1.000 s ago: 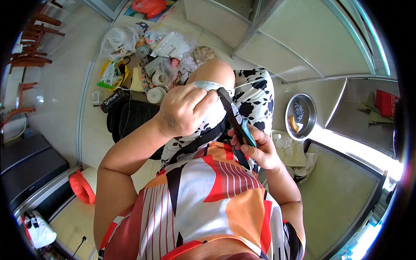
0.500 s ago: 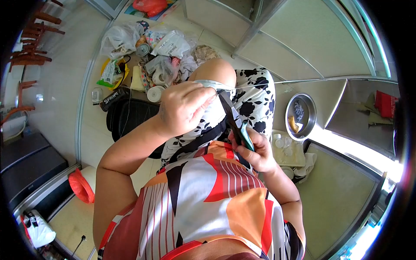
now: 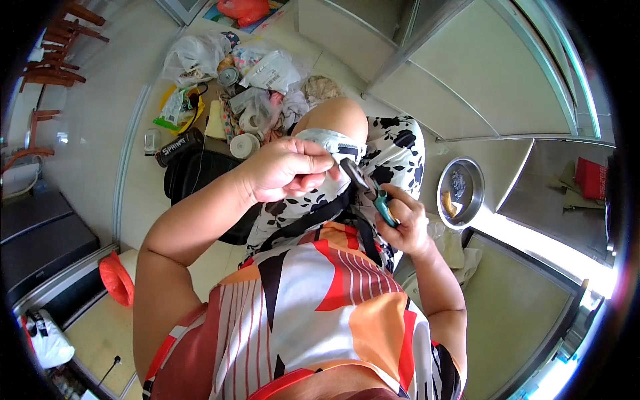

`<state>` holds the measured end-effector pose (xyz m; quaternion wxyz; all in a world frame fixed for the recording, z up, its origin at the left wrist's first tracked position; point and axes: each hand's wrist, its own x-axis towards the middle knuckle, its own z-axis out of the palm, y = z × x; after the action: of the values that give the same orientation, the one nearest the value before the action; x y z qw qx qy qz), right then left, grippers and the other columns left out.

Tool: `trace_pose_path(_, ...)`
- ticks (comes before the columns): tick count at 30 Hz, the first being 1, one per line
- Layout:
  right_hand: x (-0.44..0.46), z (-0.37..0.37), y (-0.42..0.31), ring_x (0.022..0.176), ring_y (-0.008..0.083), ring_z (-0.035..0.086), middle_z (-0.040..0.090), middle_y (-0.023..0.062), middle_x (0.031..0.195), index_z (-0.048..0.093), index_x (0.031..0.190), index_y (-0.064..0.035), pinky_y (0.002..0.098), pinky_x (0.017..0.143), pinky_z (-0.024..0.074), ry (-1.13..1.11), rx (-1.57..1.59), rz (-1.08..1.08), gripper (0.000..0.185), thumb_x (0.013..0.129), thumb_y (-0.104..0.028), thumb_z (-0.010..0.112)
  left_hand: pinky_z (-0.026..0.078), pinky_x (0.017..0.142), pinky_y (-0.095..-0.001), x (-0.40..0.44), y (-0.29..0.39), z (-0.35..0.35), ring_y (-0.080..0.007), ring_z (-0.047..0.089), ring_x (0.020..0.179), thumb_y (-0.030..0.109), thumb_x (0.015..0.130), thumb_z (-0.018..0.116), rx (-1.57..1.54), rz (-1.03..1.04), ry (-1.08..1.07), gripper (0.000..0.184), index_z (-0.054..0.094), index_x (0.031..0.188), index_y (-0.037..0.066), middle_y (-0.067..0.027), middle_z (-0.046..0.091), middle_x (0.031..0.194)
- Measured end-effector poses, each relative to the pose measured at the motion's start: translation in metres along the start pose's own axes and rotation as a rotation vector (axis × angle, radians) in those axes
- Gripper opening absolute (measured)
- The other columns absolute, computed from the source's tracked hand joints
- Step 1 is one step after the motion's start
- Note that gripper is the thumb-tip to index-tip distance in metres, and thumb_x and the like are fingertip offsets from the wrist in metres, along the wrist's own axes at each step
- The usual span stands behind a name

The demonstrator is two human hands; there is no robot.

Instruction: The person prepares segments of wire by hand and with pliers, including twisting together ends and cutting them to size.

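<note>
My left hand [image 3: 290,170] is closed in a pinch over my lap, palm turned up; what its fingertips hold is too small to name. Just right of it, my right hand [image 3: 405,219] grips pliers [image 3: 367,185] with teal handles. The dark jaws point up and left, close to the left fingertips. Beneath and beyond the hands, a pale cloth piece with a zipper [image 3: 340,145] lies over my thigh, against black-and-white floral trousers [image 3: 402,152].
A metal bowl [image 3: 472,175] with small items stands at right. On the floor at upper left lie plastic bags [image 3: 272,71], a white roll [image 3: 244,146], a black can [image 3: 180,147] and a yellow bowl [image 3: 194,103]. Cabinets [image 3: 467,73] border the upper right.
My left hand has turned its palm upward. The pliers have tilted and moved slightly down and right with my right hand, whose grip has shifted. The view has shifted slightly.
</note>
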<state>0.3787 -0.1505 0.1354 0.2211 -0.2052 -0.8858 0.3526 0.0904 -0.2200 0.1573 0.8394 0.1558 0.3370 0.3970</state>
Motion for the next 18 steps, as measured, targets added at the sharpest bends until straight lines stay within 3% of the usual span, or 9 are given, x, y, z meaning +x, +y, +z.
trace_pose_path(3, -0.004, 0.012, -0.006, 0.074, 0.0303, 0.062, 0.063, 0.0204, 0.094, 0.054, 0.078, 0.0025, 0.0321, 0.067, 0.0501, -0.019, 0.374, 0.213, 0.007, 0.078, 0.000, 0.060, 0.033, 0.045, -0.0206, 0.005, 0.002, 0.017, -0.0061, 0.043, 0.051, 0.015, 0.096, 0.057, 0.530, 0.382, 0.249, 0.021, 0.064, 0.110, 0.001, 0.0013, 0.054, 0.064)
trace_pose_path(6, -0.009, 0.015, -0.019, 0.077, 0.0254, 0.061, 0.063, 0.0174, 0.092, 0.055, 0.081, 0.0030, 0.0309, 0.073, 0.0483, 0.002, 0.612, 0.454, 0.004, 0.080, 0.002, 0.059, 0.039, 0.048, -0.0221, 0.012, -0.008, 0.019, -0.0080, 0.050, 0.054, 0.010, 0.090, 0.064, 1.099, 0.944, 0.491, 0.023, 0.064, 0.111, 0.003, -0.0022, 0.058, 0.067)
trace_pose_path(7, -0.008, 0.015, -0.021, 0.078, 0.0250, 0.061, 0.063, 0.0171, 0.092, 0.055, 0.081, 0.0031, 0.0310, 0.073, 0.0482, 0.005, 0.636, 0.460, 0.003, 0.080, 0.002, 0.058, 0.043, 0.050, -0.0263, 0.015, -0.008, 0.019, -0.0143, 0.055, 0.055, 0.007, 0.081, 0.070, 1.384, 1.166, 0.559, 0.027, 0.064, 0.107, 0.001, -0.0060, 0.059, 0.069)
trace_pose_path(9, -0.008, 0.014, -0.024, 0.080, 0.0241, 0.061, 0.063, 0.0165, 0.092, 0.055, 0.081, 0.0033, 0.0312, 0.075, 0.0479, 0.010, 0.685, 0.470, 0.003, 0.080, 0.003, 0.058, 0.044, 0.050, -0.0307, 0.016, -0.006, 0.021, -0.0217, 0.056, 0.056, 0.006, 0.077, 0.072, 1.754, 1.319, 0.642, 0.023, 0.065, 0.098, 0.000, -0.0075, 0.059, 0.072)
trace_pose_path(12, -0.007, 0.012, -0.023, 0.082, 0.0247, 0.062, 0.063, 0.0171, 0.092, 0.056, 0.081, 0.0032, 0.0326, 0.074, 0.0482, 0.010, 0.612, 0.381, 0.003, 0.079, 0.003, 0.058, 0.045, 0.050, -0.0344, 0.013, -0.003, 0.022, -0.0257, 0.057, 0.058, 0.005, 0.075, 0.073, 1.913, 1.282, 0.663, 0.018, 0.065, 0.090, 0.000, -0.0068, 0.061, 0.075)
trace_pose_path(15, 0.001, 0.005, -0.027, 0.078, 0.0292, 0.062, 0.063, 0.0195, 0.091, 0.054, 0.077, 0.0023, 0.0336, 0.071, 0.0496, 0.026, 0.410, 0.276, 0.006, 0.076, 0.003, 0.061, 0.043, 0.049, -0.0310, 0.014, 0.001, 0.021, -0.0236, 0.056, 0.056, 0.005, 0.078, 0.071, 1.779, 1.298, 0.584, 0.010, 0.065, 0.084, 0.000, -0.0082, 0.059, 0.071)
trace_pose_path(18, -0.003, -0.003, -0.023, 0.071, 0.0344, 0.061, 0.062, 0.0233, 0.093, 0.052, 0.072, 0.0011, 0.0355, 0.063, 0.0511, 0.018, 0.245, 0.178, 0.013, 0.072, 0.000, 0.064, 0.041, 0.050, -0.0280, 0.011, -0.001, 0.022, -0.0170, 0.054, 0.054, 0.004, 0.083, 0.068, 1.282, 1.140, 0.410, 0.006, 0.065, 0.082, 0.000, -0.0054, 0.059, 0.065)
